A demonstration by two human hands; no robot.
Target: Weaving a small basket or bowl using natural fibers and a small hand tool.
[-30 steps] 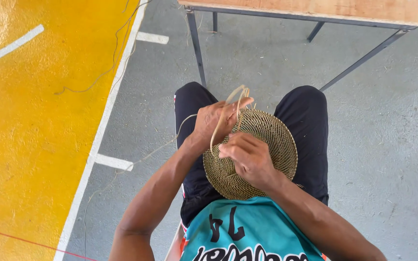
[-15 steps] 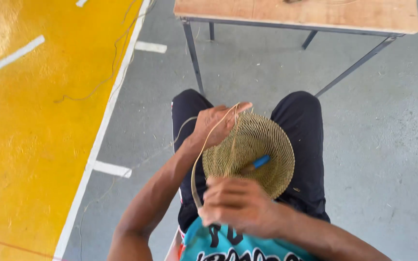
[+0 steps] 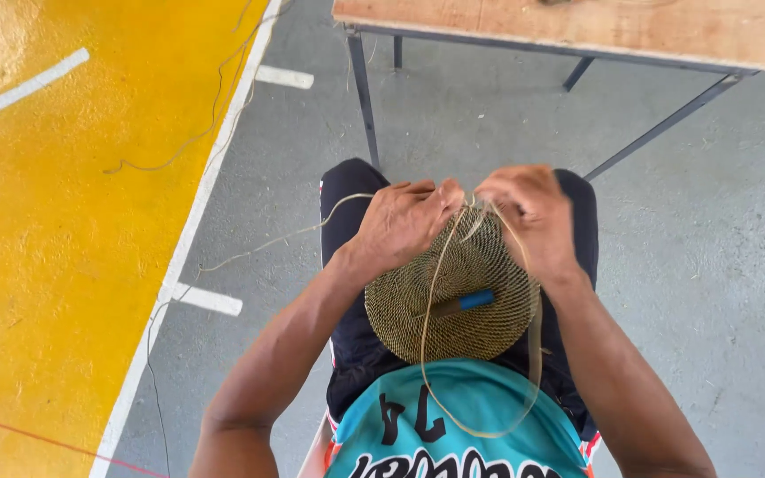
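- Left hand (image 3: 400,221) lies knuckles-up on the far-left rim of the woven disc (image 3: 453,296), fingers curled and pinching the rim where the strand (image 3: 436,274) meets it.
- Right hand (image 3: 529,212) sits at the disc's far edge, just right of the left hand; its fingertips are pinched on the strand, and the two hands nearly touch.
- The disc is round, coiled, tan-brown, and rests on the person's lap, tilted up toward the hands.
- From the far edge of the disc the strand runs in a long loop down across the disc's face, past its near rim and over the teal jersey (image 3: 462,425), then back up along the disc's right side.
- A tool with a blue handle (image 3: 464,303) lies on the disc, just right of its middle.
- Beneath the disc are the person's black shorts (image 3: 347,190).
- Another thin fibre (image 3: 267,243) trails from the disc's left side out over the grey floor (image 3: 719,265).
- Beyond the disc stands a wooden table (image 3: 577,26) on metal legs.
- Well to the left of the disc the floor is painted yellow (image 3: 55,221), edged by a white line (image 3: 183,257).
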